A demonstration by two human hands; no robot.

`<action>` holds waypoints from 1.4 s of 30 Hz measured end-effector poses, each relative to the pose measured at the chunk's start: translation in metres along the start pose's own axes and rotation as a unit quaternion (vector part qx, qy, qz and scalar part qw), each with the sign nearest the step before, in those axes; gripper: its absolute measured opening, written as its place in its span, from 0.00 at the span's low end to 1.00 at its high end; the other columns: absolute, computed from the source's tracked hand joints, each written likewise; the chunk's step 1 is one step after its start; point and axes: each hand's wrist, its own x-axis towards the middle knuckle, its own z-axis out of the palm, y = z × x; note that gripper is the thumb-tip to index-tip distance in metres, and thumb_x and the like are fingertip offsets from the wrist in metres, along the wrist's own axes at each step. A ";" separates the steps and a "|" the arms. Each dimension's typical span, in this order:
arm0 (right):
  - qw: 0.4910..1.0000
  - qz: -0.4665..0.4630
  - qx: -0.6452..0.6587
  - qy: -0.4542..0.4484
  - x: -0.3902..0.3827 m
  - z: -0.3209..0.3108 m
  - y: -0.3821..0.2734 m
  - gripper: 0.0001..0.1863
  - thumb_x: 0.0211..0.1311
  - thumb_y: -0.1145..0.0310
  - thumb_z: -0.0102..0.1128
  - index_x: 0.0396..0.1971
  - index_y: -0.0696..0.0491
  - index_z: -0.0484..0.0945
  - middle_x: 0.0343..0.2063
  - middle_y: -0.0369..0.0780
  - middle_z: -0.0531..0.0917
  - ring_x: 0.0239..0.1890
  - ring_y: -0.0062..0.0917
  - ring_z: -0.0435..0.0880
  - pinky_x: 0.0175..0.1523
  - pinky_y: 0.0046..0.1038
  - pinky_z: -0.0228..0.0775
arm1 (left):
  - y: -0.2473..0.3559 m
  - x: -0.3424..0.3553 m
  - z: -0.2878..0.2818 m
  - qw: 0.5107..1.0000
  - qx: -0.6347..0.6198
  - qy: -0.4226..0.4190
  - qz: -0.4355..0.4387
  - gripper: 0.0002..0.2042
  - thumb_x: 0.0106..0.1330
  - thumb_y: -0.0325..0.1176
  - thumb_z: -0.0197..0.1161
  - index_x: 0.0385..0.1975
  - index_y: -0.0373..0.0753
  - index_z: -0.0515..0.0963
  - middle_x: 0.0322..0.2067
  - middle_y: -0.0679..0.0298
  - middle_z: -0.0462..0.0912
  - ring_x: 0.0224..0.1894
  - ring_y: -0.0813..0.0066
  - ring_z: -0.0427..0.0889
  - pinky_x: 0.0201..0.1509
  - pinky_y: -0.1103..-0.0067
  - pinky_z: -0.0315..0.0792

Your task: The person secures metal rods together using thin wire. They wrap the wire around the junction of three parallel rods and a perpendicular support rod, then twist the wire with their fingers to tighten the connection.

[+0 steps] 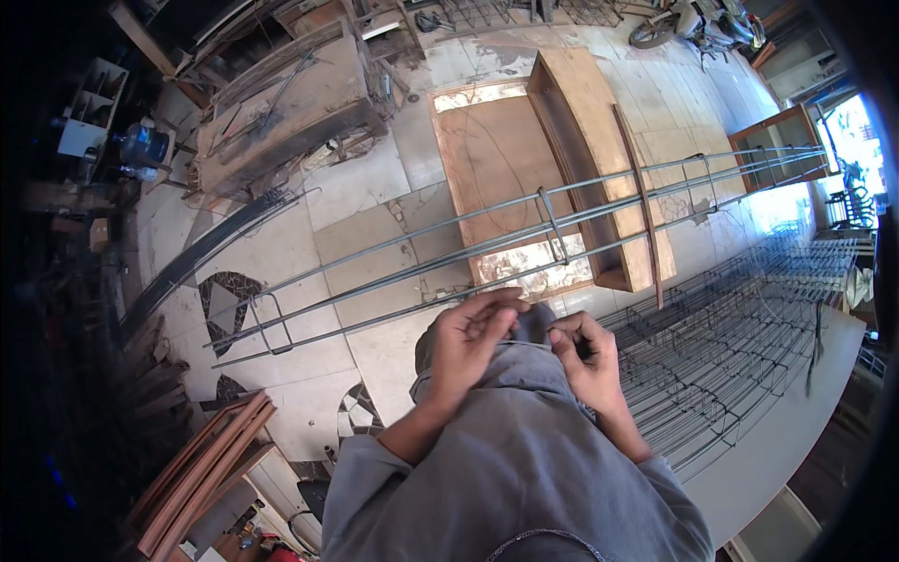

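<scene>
Rebar cage (548, 225): spans crosswise ahead, passing over wooden frame (585, 103) | left hand (473, 342), right hand (588, 356): near cage, fingers curled, cannot tell whether gripping anything | more cages (712, 384): piled at right

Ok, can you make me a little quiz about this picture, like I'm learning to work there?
1. True or false: the rods cross over the wooden box.
2. What could someone ride, up near the top right?
3. Pick one: the left hand and right hand are (a) clasped together or (b) apart.

Key: 1. True. 2. The motorbike. 3. b.
</scene>
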 end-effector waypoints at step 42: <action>0.957 0.138 0.252 -0.026 0.001 0.015 0.028 0.03 0.73 0.78 0.54 0.36 0.57 0.72 0.25 0.31 0.75 0.25 0.07 0.68 0.28 0.16 0.58 | -0.057 0.029 -0.005 0.842 0.387 -0.052 0.373 0.12 0.57 0.18 0.71 0.40 0.36 0.83 0.32 0.58 0.86 0.32 0.63 0.86 0.35 0.74 0.79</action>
